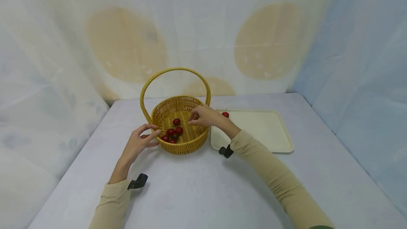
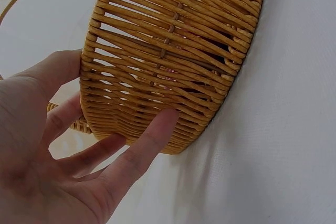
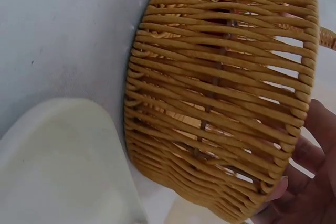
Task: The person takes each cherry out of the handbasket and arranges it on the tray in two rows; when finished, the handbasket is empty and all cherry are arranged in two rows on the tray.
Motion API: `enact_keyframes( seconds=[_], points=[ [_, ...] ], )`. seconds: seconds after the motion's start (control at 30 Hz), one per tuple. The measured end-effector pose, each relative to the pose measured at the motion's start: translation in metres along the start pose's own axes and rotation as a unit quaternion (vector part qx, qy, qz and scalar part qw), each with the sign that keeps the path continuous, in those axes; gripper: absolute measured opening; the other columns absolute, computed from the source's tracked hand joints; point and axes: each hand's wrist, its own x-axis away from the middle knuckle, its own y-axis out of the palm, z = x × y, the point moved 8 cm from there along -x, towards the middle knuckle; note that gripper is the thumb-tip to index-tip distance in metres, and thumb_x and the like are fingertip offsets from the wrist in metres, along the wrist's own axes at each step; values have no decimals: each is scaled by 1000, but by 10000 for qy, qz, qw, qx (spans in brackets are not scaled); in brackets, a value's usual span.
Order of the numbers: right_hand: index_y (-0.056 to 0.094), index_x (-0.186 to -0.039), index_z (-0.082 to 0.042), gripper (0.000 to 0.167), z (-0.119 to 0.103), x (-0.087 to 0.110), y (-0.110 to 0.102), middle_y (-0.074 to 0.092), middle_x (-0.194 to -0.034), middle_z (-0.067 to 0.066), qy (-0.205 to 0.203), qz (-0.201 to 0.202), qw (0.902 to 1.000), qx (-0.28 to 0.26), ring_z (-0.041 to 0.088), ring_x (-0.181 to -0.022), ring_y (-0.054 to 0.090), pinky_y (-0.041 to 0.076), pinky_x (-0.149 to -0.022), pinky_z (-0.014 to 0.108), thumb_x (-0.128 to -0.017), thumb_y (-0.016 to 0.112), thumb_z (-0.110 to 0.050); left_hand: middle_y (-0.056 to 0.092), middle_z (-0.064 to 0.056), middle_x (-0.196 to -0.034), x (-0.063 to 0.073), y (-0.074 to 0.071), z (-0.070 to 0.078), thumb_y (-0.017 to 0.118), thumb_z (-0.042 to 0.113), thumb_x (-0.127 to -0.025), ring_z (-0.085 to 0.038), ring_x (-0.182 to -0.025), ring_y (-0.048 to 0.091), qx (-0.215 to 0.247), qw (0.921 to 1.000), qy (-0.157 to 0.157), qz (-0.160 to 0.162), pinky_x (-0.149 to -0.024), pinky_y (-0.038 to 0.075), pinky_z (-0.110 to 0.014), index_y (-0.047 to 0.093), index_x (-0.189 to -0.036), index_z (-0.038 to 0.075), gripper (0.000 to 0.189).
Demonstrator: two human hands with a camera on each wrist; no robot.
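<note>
A yellow woven basket (image 1: 187, 147) with a tall hoop handle holds several dark red cherries (image 1: 179, 130), mostly grouped at its near left. My left hand (image 1: 142, 140) holds the basket's left rim; in the left wrist view, one outstretched finger lies against the outer weave and others pass behind the rim. Over the right side of the basket, my right hand (image 1: 205, 116) reaches in with its fingers bent downward and close together. A dark reddish patch shows between those fingers, and I cannot tell whether it is a cherry. The right wrist view shows fingertips (image 3: 281, 188) behind the rim.
A cream rectangular tray (image 1: 259, 130) lies right beside the basket. One red cherry with a stem (image 1: 225, 114) sits at its far left corner, just beyond my right wrist. Both stand on a white-covered table (image 1: 190, 193), with patterned curtains behind and at the sides.
</note>
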Motion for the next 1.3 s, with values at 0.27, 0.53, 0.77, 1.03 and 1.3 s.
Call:
enact_keyframes(
  seconds=[0.27,0.53,0.77,1.03,1.3],
  points=[
    [73,-106,-12,21,0,-13,18,74,-100,4,-46,-197,9998,86,13,-88,68,57,-73,22,-93,69,-27,47,-20,-139,5,1,11,65,26,-95,-42,-122,58,119,9999,-92,-64,-91,56,-57,53,-131,2,44],
    [67,-120,-8,30,-8,-24,31,72,-107,8,-168,-563,9983,-45,21,-102,66,57,-85,30,-93,69,-21,47,-15,-140,1,0,1,66,33,-94,-33,-120,60,14,10000,-66,-5,-89,59,-53,53,-132,5,49],
    [66,-122,-10,30,-9,-35,39,69,-119,9,-222,-820,9963,-150,25,-113,63,56,-94,31,-93,68,-15,46,-19,-141,3,0,7,66,30,-95,-41,-123,57,106,9999,-45,-33,-90,57,-56,52,-132,3,48],
    [64,-128,-9,34,-14,-42,52,66,-124,7,-412,-1099,9931,-19,24,-121,58,52,-103,35,-94,65,-8,45,-21,-139,11,4,26,65,23,-96,-45,-123,55,176,9997,-102,-132,-93,55,-59,51,-131,-3,46],
    [68,-122,-11,30,-16,-41,59,70,-117,6,-340,-1160,9927,12,22,-112,62,55,-97,31,-91,69,-9,44,-20,-141,14,6,28,66,27,-95,-44,-125,54,166,9998,-55,-94,-91,56,-56,50,-132,-3,50]
  ],
)
